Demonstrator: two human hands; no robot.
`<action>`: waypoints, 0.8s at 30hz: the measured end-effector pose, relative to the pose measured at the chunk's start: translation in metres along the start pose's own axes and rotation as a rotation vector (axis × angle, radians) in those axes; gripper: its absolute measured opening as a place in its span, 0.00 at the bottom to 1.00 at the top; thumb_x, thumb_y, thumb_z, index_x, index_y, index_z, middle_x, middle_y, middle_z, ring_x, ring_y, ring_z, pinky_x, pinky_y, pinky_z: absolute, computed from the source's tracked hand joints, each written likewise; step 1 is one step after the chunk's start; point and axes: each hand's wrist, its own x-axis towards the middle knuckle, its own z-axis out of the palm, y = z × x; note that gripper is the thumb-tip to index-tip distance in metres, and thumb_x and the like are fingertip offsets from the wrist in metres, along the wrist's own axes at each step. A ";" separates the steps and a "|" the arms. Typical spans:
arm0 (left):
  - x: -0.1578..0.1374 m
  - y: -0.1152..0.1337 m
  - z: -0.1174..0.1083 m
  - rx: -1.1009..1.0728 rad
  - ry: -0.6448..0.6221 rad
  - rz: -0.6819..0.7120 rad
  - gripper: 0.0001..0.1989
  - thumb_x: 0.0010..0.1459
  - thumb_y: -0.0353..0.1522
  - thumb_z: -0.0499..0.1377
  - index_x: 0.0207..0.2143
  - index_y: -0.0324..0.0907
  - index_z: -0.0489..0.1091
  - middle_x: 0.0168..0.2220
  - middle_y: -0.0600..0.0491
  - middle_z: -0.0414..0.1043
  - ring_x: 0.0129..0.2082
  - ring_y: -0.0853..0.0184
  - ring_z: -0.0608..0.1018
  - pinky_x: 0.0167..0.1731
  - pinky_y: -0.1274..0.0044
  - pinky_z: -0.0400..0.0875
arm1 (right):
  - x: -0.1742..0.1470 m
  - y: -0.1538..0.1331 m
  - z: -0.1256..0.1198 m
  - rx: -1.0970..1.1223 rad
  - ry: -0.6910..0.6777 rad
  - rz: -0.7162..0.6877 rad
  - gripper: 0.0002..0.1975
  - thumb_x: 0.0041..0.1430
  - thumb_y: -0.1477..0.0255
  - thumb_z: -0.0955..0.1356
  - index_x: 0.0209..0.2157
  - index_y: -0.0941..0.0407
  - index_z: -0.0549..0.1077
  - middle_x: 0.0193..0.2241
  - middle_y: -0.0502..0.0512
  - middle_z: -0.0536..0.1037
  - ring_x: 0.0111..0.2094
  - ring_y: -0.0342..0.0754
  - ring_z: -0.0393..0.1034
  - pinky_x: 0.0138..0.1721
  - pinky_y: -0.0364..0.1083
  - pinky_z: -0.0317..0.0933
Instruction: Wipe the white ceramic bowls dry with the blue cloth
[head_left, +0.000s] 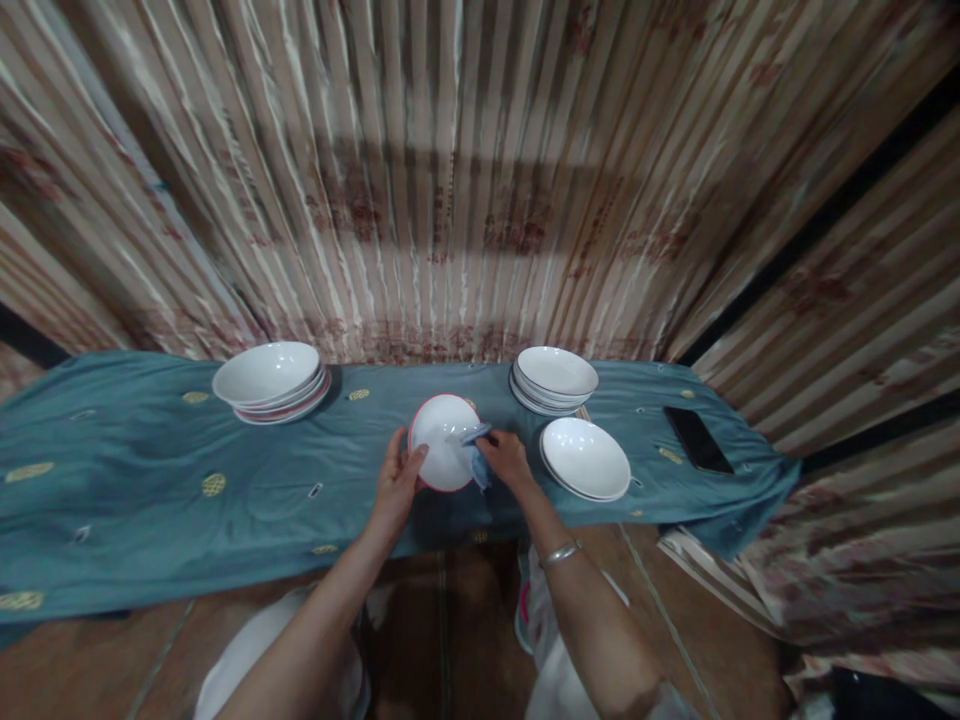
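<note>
The left hand point(396, 478) is pinching the rim of a bowl point(437, 458) between thumb and fingers, the right hand point(505, 456) is pinching a cloth point(480, 468) at its right side, and the bowl is occupying the space between left stack point(268, 376) and right stack point(557, 374).

The bowl point(441, 428) is white, and its rim is red. The small cloth point(480, 466) is blue. The left stack of dishes point(268, 374) is white with some reddish bands; the back right stack point(557, 370) is white with thin dark edges, and the front right dishes point(585, 458) are white. The tabletop cover point(161, 440) is teal, with yellow figures. The curtain point(420, 100) has beige and brown stripes and reddish flower-like patches. The phone point(697, 440) is black.
</note>
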 end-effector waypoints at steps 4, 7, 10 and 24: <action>0.001 0.004 0.002 0.014 0.036 0.037 0.42 0.43 0.43 0.66 0.59 0.45 0.58 0.42 0.50 0.72 0.32 0.68 0.76 0.24 0.82 0.70 | -0.004 -0.002 0.010 0.450 -0.090 0.151 0.11 0.51 0.68 0.66 0.18 0.56 0.71 0.12 0.43 0.62 0.18 0.41 0.61 0.22 0.40 0.56; 0.003 0.003 0.003 0.020 0.039 0.067 0.40 0.44 0.44 0.65 0.59 0.46 0.58 0.48 0.48 0.72 0.39 0.64 0.77 0.28 0.80 0.72 | -0.010 -0.006 0.020 0.544 -0.136 0.185 0.12 0.51 0.67 0.64 0.18 0.56 0.68 0.11 0.42 0.60 0.14 0.39 0.56 0.18 0.39 0.54; 0.005 0.002 0.004 0.023 0.037 0.070 0.40 0.45 0.43 0.65 0.60 0.47 0.58 0.53 0.47 0.70 0.44 0.61 0.77 0.30 0.79 0.73 | -0.014 -0.008 0.025 0.576 -0.146 0.178 0.11 0.50 0.68 0.63 0.17 0.56 0.67 0.12 0.42 0.60 0.14 0.38 0.55 0.17 0.39 0.54; 0.002 0.017 -0.010 0.090 -0.296 -0.068 0.37 0.38 0.46 0.69 0.50 0.36 0.71 0.42 0.43 0.78 0.38 0.56 0.79 0.30 0.76 0.71 | 0.004 -0.006 -0.018 -0.003 0.055 -0.317 0.08 0.55 0.73 0.62 0.27 0.55 0.73 0.21 0.47 0.70 0.25 0.44 0.63 0.29 0.41 0.53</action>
